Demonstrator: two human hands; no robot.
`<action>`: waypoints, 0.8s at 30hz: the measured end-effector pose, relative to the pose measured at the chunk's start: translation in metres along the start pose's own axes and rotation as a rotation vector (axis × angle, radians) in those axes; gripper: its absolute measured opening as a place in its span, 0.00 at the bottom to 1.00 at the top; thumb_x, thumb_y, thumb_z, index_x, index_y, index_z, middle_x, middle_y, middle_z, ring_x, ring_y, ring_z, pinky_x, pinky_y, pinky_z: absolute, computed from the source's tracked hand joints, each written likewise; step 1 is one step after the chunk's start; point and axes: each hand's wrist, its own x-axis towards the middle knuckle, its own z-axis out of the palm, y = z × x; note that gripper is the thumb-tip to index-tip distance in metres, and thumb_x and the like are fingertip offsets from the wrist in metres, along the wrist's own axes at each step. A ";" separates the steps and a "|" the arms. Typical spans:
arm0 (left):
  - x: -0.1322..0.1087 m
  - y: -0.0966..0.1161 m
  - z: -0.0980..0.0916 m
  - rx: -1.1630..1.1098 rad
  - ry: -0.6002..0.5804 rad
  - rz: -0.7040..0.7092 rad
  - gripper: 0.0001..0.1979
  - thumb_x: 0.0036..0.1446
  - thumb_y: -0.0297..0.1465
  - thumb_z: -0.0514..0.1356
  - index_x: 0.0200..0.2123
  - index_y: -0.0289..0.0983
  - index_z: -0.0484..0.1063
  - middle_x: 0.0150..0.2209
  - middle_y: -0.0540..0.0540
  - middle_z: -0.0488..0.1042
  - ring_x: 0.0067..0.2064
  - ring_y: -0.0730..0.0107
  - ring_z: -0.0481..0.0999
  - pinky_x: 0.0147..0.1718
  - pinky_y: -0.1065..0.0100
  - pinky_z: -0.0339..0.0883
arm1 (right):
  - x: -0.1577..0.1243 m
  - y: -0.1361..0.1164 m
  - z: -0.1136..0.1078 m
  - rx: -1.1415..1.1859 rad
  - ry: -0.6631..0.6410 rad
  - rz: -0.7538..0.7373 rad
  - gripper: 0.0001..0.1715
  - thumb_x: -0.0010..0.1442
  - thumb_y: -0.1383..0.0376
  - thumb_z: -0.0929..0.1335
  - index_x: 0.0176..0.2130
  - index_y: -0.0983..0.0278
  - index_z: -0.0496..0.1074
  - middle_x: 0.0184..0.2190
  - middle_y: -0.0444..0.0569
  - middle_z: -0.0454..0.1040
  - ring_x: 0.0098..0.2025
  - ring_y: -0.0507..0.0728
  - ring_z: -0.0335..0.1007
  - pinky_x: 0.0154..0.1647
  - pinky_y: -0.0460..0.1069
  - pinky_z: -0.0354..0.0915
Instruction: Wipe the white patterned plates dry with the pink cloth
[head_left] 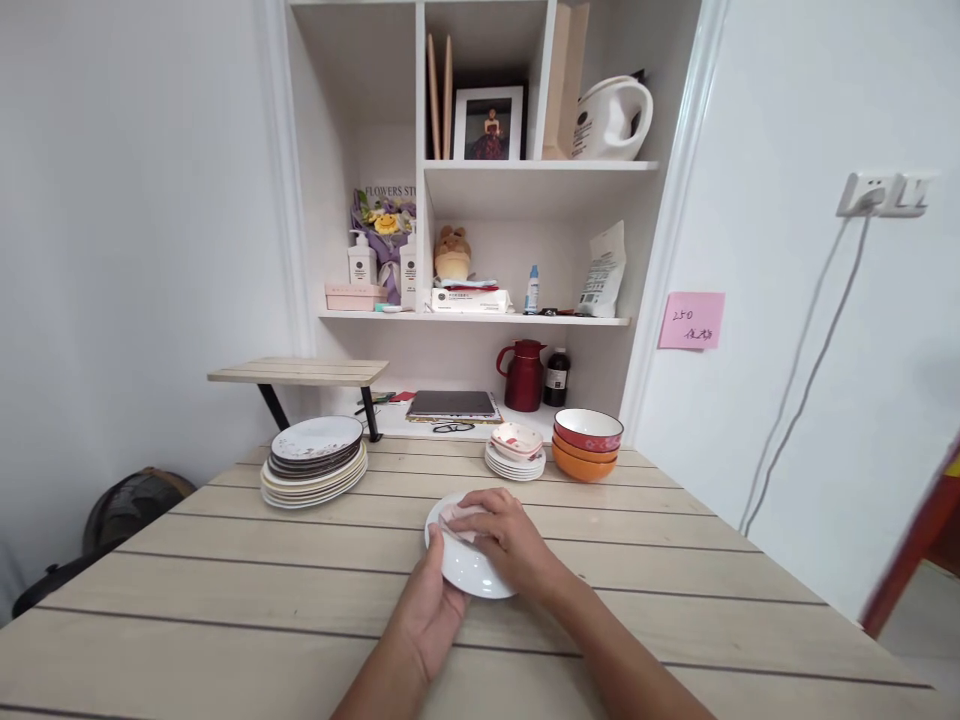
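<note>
A small white plate (469, 572) lies on the wooden table (225, 600) in front of me. My left hand (426, 610) holds its near left rim, thumb on top. My right hand (507, 545) lies flat over the plate and presses a pale pink cloth (452, 517) against its far side. The fingers of the right hand are closed down on the cloth.
A stack of large plates (315, 462) stands at the table's back left. Small dishes (515, 452) and stacked red and orange bowls (587, 444) stand at the back right. Behind are shelves with a red jug (523, 376) and a tablet (452, 404). A small raised shelf (300, 372) stands left.
</note>
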 end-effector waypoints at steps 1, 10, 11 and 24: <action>0.000 0.000 0.000 -0.019 0.011 -0.003 0.22 0.61 0.38 0.56 0.54 0.30 0.68 0.50 0.34 0.76 0.47 0.62 0.78 0.45 0.65 0.73 | -0.003 -0.002 -0.003 0.054 -0.036 -0.020 0.28 0.56 0.76 0.63 0.47 0.49 0.76 0.52 0.46 0.71 0.54 0.59 0.62 0.56 0.58 0.57; -0.002 0.010 0.007 -0.116 0.239 -0.007 0.26 0.62 0.36 0.54 0.61 0.30 0.60 0.50 0.36 0.76 0.43 0.63 0.80 0.39 0.68 0.76 | -0.027 0.019 -0.047 0.257 -0.282 0.164 0.20 0.52 0.72 0.65 0.38 0.54 0.80 0.51 0.46 0.71 0.52 0.58 0.68 0.54 0.53 0.62; -0.004 0.011 0.008 -0.107 0.249 -0.009 0.26 0.61 0.35 0.56 0.60 0.30 0.61 0.50 0.36 0.76 0.44 0.63 0.80 0.40 0.68 0.76 | -0.028 0.026 -0.048 0.233 -0.254 0.209 0.17 0.53 0.70 0.65 0.37 0.55 0.80 0.50 0.47 0.72 0.50 0.58 0.69 0.53 0.53 0.63; -0.012 0.006 0.006 0.148 -0.085 -0.121 0.22 0.53 0.31 0.65 0.49 0.26 0.71 0.44 0.34 0.79 0.51 0.59 0.76 0.53 0.64 0.68 | -0.006 0.057 -0.012 0.020 0.205 0.428 0.21 0.61 0.65 0.60 0.49 0.60 0.75 0.49 0.53 0.73 0.52 0.60 0.66 0.55 0.55 0.59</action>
